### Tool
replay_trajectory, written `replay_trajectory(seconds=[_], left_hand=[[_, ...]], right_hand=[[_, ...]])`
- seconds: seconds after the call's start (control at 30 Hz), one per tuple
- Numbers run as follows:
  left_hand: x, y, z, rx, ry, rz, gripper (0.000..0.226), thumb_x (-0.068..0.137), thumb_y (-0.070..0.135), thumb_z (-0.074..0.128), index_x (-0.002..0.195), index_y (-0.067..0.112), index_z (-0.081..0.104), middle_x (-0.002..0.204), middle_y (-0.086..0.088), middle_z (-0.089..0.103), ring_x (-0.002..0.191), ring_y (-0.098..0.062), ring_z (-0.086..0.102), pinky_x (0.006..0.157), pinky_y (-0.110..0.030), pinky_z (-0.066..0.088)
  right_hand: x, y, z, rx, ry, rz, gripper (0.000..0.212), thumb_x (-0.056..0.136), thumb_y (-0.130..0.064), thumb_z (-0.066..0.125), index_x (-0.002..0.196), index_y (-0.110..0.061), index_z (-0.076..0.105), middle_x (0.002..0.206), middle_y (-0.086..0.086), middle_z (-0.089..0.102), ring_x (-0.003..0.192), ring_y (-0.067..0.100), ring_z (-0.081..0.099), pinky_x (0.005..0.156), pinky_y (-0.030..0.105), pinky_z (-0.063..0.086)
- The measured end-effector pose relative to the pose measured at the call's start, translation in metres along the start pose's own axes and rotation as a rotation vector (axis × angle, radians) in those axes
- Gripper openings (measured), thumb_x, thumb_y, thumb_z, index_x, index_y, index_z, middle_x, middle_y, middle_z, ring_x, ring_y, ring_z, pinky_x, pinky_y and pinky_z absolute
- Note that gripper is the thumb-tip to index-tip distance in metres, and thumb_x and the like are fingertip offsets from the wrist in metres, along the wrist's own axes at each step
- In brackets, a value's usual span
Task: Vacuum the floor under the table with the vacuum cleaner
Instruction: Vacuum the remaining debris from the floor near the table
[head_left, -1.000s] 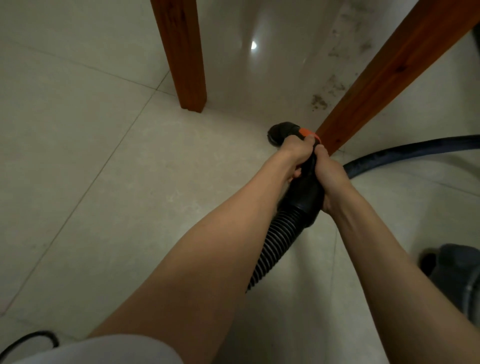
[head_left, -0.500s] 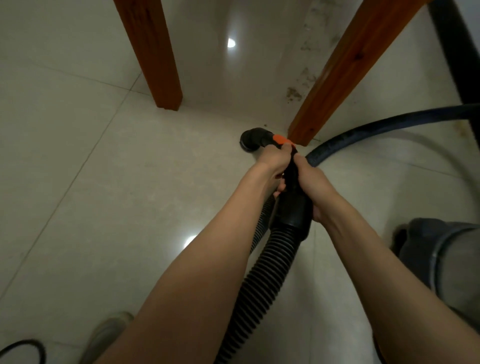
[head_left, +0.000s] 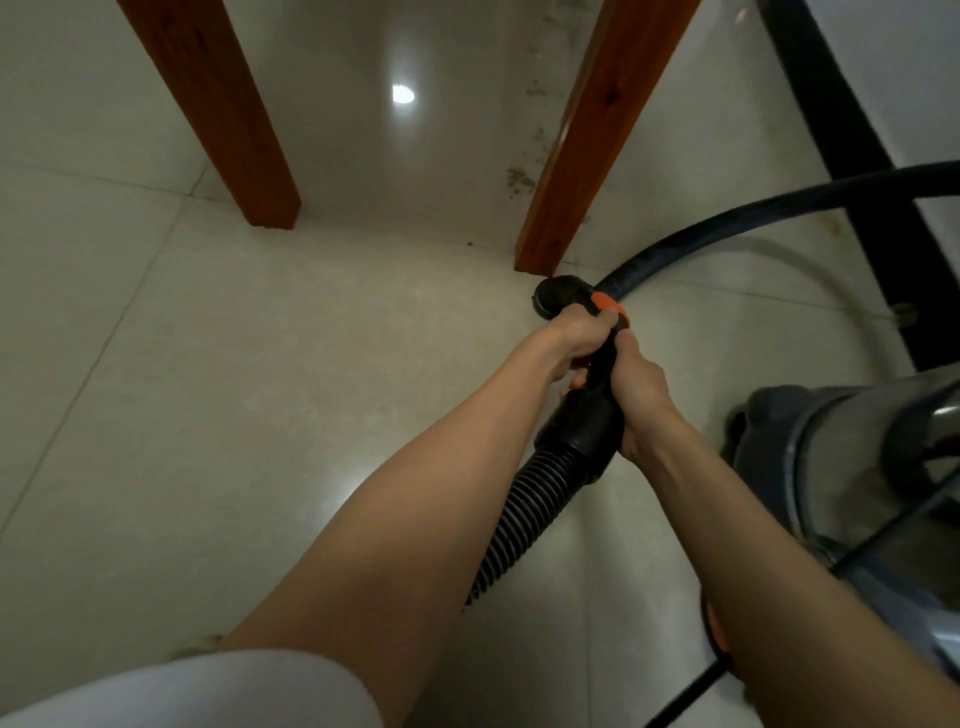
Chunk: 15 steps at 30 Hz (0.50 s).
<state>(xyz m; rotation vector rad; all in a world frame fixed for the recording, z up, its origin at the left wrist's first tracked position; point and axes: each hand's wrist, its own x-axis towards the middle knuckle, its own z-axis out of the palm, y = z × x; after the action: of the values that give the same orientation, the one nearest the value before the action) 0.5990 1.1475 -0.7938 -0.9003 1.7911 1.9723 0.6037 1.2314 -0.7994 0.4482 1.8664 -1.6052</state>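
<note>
I hold the black vacuum hose handle (head_left: 592, 415) with both hands. My left hand (head_left: 574, 338) grips its upper part just below the orange ring (head_left: 610, 306). My right hand (head_left: 641, 387) grips the handle on the right side, a little lower. The round black nozzle end (head_left: 558, 293) points at the pale tiled floor (head_left: 260, 389) right beside the foot of the right wooden table leg (head_left: 576, 156). A ribbed black hose (head_left: 524, 519) runs back from the handle under my left forearm.
A second wooden table leg (head_left: 218, 114) stands at the left. The grey canister vacuum body (head_left: 852, 467) sits at the right, close to my right arm. A dark hose (head_left: 753, 213) curves along the floor behind the right leg. A black baseboard strip (head_left: 852, 156) runs at upper right.
The nozzle and both hands have shifted right, from the left side of the right table leg's foot to just in front of it. The canister shows larger at the right.
</note>
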Motion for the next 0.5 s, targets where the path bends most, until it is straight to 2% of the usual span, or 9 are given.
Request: replay_trajectory(seconds=[0.03, 0.07, 0.1, 0.17, 0.23, 0.3, 0.37, 0.43, 0.5], left_hand=[[0.001, 0.001, 0.001, -0.003, -0.005, -0.008, 0.047, 0.102, 0.03, 0.035, 0.132, -0.006, 0.042, 0.127, -0.025, 0.055, 0.111, -0.041, 0.056, 0.073, -0.036, 0.053], [0.002, 0.001, 0.002, -0.005, -0.007, -0.009, 0.047, 0.101, 0.03, 0.036, 0.131, -0.006, 0.042, 0.13, -0.025, 0.053, 0.116, -0.04, 0.054, 0.072, -0.037, 0.053], [0.004, 0.002, 0.002, -0.003, -0.008, -0.001, 0.046, 0.101, 0.03, 0.037, 0.131, -0.005, 0.043, 0.13, -0.025, 0.053, 0.111, -0.04, 0.057, 0.064, -0.033, 0.054], [0.006, 0.003, 0.001, -0.013, 0.009, 0.033, 0.044, 0.101, 0.029, 0.038, 0.129, -0.004, 0.044, 0.126, -0.025, 0.056, 0.071, -0.029, 0.061, 0.04, -0.016, 0.047], [0.01, 0.001, -0.003, -0.011, 0.039, 0.046, 0.043, 0.101, 0.028, 0.039, 0.129, -0.004, 0.044, 0.109, -0.023, 0.061, 0.052, -0.017, 0.045, 0.027, -0.01, 0.031], [0.015, -0.002, -0.006, 0.007, 0.066, 0.05, 0.042, 0.101, 0.028, 0.039, 0.127, -0.005, 0.046, 0.082, -0.012, 0.055, 0.052, -0.017, 0.043, 0.031, -0.015, 0.033], [0.017, -0.004, -0.006, 0.03, 0.088, 0.051, 0.043, 0.1, 0.028, 0.04, 0.125, -0.006, 0.047, 0.072, -0.007, 0.05, 0.053, -0.017, 0.045, 0.038, -0.02, 0.035], [0.018, -0.006, -0.006, 0.036, 0.087, 0.055, 0.043, 0.101, 0.028, 0.04, 0.125, -0.007, 0.047, 0.077, -0.011, 0.054, 0.054, -0.019, 0.046, 0.039, -0.022, 0.038], [0.018, -0.009, -0.007, 0.04, 0.074, 0.055, 0.046, 0.101, 0.028, 0.039, 0.128, -0.008, 0.045, 0.103, -0.022, 0.062, 0.063, -0.029, 0.054, 0.048, -0.028, 0.046]], right_hand=[[0.0, -0.001, -0.001, -0.003, 0.012, -0.009, 0.038, 0.102, -0.04, 0.038, 0.093, -0.007, 0.055, 0.057, 0.009, 0.057, 0.044, 0.019, 0.056, 0.054, 0.035, 0.049], [0.001, -0.001, -0.001, -0.003, 0.02, -0.013, 0.038, 0.102, -0.04, 0.038, 0.091, -0.008, 0.055, 0.057, 0.009, 0.057, 0.045, 0.018, 0.056, 0.054, 0.035, 0.049], [0.001, -0.002, -0.001, -0.002, 0.021, -0.011, 0.037, 0.102, -0.04, 0.038, 0.089, -0.009, 0.054, 0.058, 0.009, 0.058, 0.044, 0.018, 0.056, 0.054, 0.034, 0.048], [0.001, -0.005, 0.002, 0.006, 0.011, 0.005, 0.037, 0.101, -0.04, 0.039, 0.089, -0.009, 0.055, 0.058, 0.009, 0.058, 0.045, 0.018, 0.056, 0.056, 0.035, 0.05], [0.001, -0.006, 0.003, -0.008, -0.004, 0.018, 0.038, 0.101, -0.041, 0.039, 0.091, -0.007, 0.055, 0.057, 0.009, 0.058, 0.048, 0.021, 0.056, 0.059, 0.036, 0.051], [-0.001, -0.005, 0.003, -0.006, -0.046, 0.033, 0.04, 0.101, -0.04, 0.038, 0.094, -0.005, 0.054, 0.055, 0.009, 0.055, 0.044, 0.02, 0.056, 0.051, 0.031, 0.05], [-0.005, -0.004, 0.003, 0.012, -0.073, 0.052, 0.04, 0.101, -0.04, 0.037, 0.096, -0.004, 0.052, 0.053, 0.009, 0.054, 0.039, 0.019, 0.055, 0.045, 0.027, 0.048], [-0.008, -0.004, 0.003, 0.015, -0.071, 0.06, 0.041, 0.101, -0.041, 0.037, 0.096, -0.003, 0.052, 0.05, 0.008, 0.054, 0.038, 0.018, 0.055, 0.043, 0.026, 0.048], [-0.013, -0.003, 0.006, -0.01, -0.053, 0.043, 0.043, 0.102, -0.04, 0.036, 0.091, -0.003, 0.053, 0.046, 0.007, 0.055, 0.038, 0.019, 0.055, 0.044, 0.027, 0.05]])
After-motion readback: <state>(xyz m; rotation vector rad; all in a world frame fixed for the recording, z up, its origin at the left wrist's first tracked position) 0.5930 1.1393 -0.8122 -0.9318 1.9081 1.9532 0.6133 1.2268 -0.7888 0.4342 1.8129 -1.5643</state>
